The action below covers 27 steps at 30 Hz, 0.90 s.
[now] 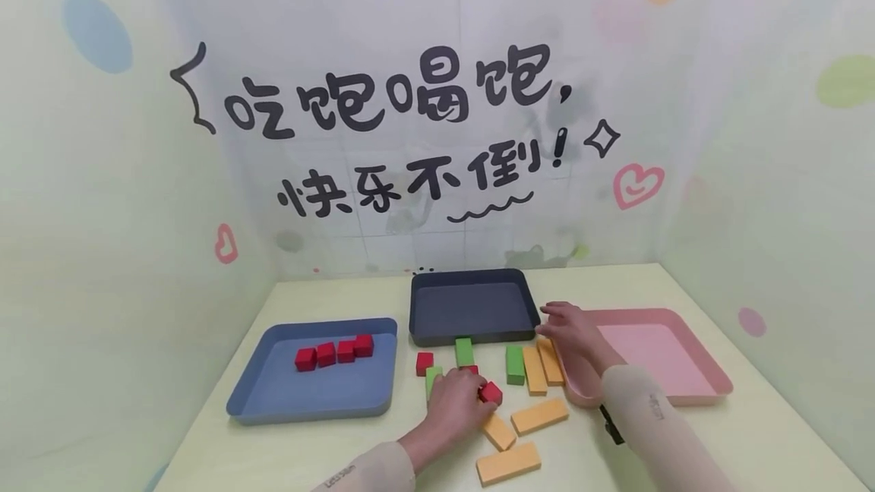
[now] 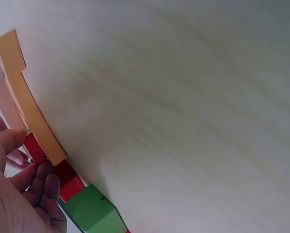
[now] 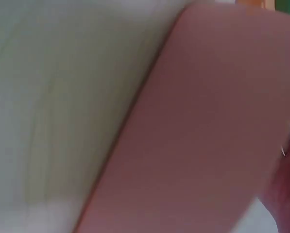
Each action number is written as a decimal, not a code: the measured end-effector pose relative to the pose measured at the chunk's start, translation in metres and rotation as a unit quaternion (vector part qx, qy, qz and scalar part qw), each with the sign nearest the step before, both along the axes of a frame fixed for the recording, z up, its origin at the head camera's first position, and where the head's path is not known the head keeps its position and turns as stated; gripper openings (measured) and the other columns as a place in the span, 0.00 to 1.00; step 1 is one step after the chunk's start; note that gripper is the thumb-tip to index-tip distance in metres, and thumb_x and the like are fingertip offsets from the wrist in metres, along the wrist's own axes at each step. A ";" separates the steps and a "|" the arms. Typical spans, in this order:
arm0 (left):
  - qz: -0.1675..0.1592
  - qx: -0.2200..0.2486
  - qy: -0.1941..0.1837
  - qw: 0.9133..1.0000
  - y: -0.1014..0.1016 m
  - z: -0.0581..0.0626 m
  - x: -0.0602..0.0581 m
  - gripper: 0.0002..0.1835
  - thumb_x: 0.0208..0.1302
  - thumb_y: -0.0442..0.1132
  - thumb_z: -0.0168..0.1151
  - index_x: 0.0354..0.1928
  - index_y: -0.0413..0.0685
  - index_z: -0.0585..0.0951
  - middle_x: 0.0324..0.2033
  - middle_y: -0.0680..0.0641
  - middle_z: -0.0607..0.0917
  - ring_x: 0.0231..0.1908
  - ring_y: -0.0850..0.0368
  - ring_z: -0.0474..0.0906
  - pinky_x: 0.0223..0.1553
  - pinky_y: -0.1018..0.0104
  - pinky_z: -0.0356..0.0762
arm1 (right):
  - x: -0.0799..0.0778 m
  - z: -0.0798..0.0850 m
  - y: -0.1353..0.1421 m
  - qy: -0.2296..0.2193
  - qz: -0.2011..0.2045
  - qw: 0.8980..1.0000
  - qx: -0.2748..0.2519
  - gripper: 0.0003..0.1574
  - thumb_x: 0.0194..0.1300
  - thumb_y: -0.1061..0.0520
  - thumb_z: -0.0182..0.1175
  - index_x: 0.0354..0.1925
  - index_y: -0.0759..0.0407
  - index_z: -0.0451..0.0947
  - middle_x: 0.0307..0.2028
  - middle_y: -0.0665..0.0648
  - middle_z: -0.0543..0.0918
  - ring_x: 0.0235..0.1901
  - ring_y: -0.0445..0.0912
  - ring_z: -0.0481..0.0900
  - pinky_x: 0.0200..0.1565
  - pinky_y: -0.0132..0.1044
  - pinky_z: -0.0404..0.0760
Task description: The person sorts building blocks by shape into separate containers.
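My left hand [image 1: 456, 405] is low over the middle of the table. It pinches a red cube [image 1: 491, 393] between thumb and fingers; the left wrist view shows the same red cube [image 2: 35, 148] at the fingertips. Around this hand are another red cube [image 1: 424, 364], a partly covered green block [image 1: 434, 378] and an orange block [image 1: 500, 431]. My right hand [image 1: 577, 334] hovers at the left rim of the pink tray [image 1: 697, 355], fingers extended leftward, with nothing seen in them. Below it stand two orange blocks [image 1: 535, 370] beside a green block [image 1: 515, 365].
At the left is a blue tray [image 1: 273, 393] with several red cubes [image 1: 326, 354] in a row. A dark tray [image 1: 472, 310] stands at the back, a green block [image 1: 464, 351] against its front. More orange blocks [image 1: 509, 464] lie near the front. Walls enclose the table.
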<state>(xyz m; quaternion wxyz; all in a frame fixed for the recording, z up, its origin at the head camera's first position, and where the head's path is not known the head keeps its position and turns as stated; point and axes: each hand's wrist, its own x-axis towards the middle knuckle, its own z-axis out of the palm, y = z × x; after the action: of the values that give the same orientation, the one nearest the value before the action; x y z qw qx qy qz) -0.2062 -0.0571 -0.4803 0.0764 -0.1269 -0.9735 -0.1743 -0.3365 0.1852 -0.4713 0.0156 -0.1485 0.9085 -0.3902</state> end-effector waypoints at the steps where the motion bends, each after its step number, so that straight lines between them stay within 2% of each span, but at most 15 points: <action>1: -0.001 0.001 0.002 1.000 0.000 0.000 0.000 0.13 0.46 0.51 0.69 0.29 0.51 0.83 0.20 0.58 0.74 0.25 0.59 0.66 0.30 0.61 0.61 | 0.000 -0.002 -0.001 0.001 0.000 1.000 0.004 0.34 0.58 0.48 0.61 0.59 0.62 0.68 0.60 0.66 0.65 0.56 0.62 0.65 0.53 0.56 0.63; 4: -0.005 0.001 0.008 1.000 0.002 -0.001 0.001 0.13 0.46 0.51 0.69 0.29 0.51 0.83 0.20 0.58 0.74 0.25 0.59 0.66 0.30 0.61 0.61 | -0.001 -0.008 -0.004 0.008 -0.013 1.000 0.015 0.31 0.59 0.49 0.60 0.57 0.62 0.71 0.59 0.66 0.66 0.55 0.62 0.66 0.53 0.56 0.63; 11: -0.002 0.001 0.005 1.000 0.002 -0.003 0.001 0.12 0.46 0.52 0.69 0.26 0.52 0.83 0.18 0.59 0.73 0.24 0.60 0.66 0.28 0.61 0.60 | -0.001 -0.012 -0.006 0.055 -0.031 0.997 0.039 0.28 0.60 0.49 0.59 0.55 0.63 0.73 0.57 0.69 0.67 0.57 0.65 0.61 0.55 0.58 0.59; 18: 0.002 0.008 0.002 1.000 0.001 -0.002 0.001 0.12 0.46 0.51 0.69 0.27 0.51 0.83 0.20 0.58 0.74 0.25 0.59 0.66 0.29 0.62 0.60 | -0.004 -0.015 -0.008 0.049 -0.026 0.998 0.018 0.28 0.61 0.49 0.58 0.55 0.64 0.73 0.57 0.70 0.67 0.57 0.65 0.61 0.55 0.57 0.58; 27: 0.004 0.018 -0.003 1.000 -0.002 -0.002 -0.001 0.11 0.46 0.49 0.68 0.27 0.52 0.83 0.20 0.59 0.73 0.25 0.61 0.66 0.29 0.62 0.60 | -0.009 -0.017 -0.009 0.060 -0.013 0.997 0.040 0.31 0.61 0.46 0.58 0.57 0.63 0.71 0.58 0.70 0.66 0.58 0.65 0.59 0.56 0.58 0.56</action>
<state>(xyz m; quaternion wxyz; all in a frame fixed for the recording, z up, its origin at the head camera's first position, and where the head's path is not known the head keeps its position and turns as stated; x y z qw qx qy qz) -0.2075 -0.0596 -0.4823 0.0767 -0.1211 -0.9710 -0.1914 -0.3451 0.1765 -0.4879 -0.0380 -0.1591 0.9244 -0.3445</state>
